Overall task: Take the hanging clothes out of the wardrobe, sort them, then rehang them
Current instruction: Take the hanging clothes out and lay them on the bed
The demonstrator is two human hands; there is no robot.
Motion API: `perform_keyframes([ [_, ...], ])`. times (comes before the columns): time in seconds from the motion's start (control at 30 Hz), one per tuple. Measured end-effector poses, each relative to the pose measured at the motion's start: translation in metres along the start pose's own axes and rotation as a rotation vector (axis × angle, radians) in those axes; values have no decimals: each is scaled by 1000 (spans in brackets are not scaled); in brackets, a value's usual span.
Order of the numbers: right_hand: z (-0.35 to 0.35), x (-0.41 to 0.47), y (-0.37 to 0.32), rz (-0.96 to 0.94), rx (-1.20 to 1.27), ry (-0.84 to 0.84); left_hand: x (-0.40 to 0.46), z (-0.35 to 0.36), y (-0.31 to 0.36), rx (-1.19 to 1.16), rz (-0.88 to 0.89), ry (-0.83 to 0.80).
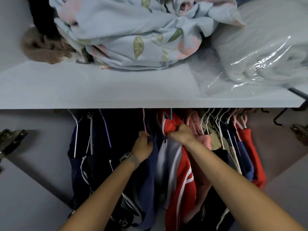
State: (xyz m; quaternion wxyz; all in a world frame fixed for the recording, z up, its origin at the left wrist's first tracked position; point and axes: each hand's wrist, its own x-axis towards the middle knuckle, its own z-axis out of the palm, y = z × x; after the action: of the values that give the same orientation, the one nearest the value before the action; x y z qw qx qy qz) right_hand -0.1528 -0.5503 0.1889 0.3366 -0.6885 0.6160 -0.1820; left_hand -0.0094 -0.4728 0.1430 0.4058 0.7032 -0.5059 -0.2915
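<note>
Early in the task, judging by the full rail: hanging clothes [166, 155] packed below the shelf [100, 90]. Left hand [143, 145] gripping a navy garment [150, 172] by its pink hanger [144, 121]; right hand [180, 133] clutching a red jacket [181, 180]. Sorting and rehanging not yet begun.

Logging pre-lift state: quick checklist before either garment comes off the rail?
1. Left hand grips the navy garment at its pink hanger: ok.
2. Right hand grips the red and white jacket at the collar: ok.
3. Hanger hooks free of the rail: cannot tell, the shelf hides them.
4. Neighbouring clothes clear of the jacket: not ok, the pink garment presses against it.
5. Room to pull outward: ok, nothing in front of the hands.
</note>
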Motion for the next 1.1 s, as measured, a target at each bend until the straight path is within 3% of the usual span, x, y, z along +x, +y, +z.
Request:
perform_keyframes([
  [0.1,5,5,-11,-10,182,32,9,-3,5,-77,-119,-101],
  [0.17,11,5,-16,-11,303,-70,14,-5,4,-130,-185,-134],
  [0.3,20,8,-22,128,684,-152,14,-9,1,-153,-95,-32],
  [0.43,18,4,-28,29,716,-38,5,-14,11,-186,127,-55],
  [0.6,20,-26,-30,-127,903,-179,-2,-15,21,-355,172,-129],
  [0.77,31,-41,5,-2,929,-420,-24,-4,2,-258,143,-107],
  [0.9,35,-51,21,114,1153,-567,-31,0,0,-95,218,-28],
  [1.1,25,-56,-2,121,1298,-525,-23,-15,25,-101,224,-36],
])
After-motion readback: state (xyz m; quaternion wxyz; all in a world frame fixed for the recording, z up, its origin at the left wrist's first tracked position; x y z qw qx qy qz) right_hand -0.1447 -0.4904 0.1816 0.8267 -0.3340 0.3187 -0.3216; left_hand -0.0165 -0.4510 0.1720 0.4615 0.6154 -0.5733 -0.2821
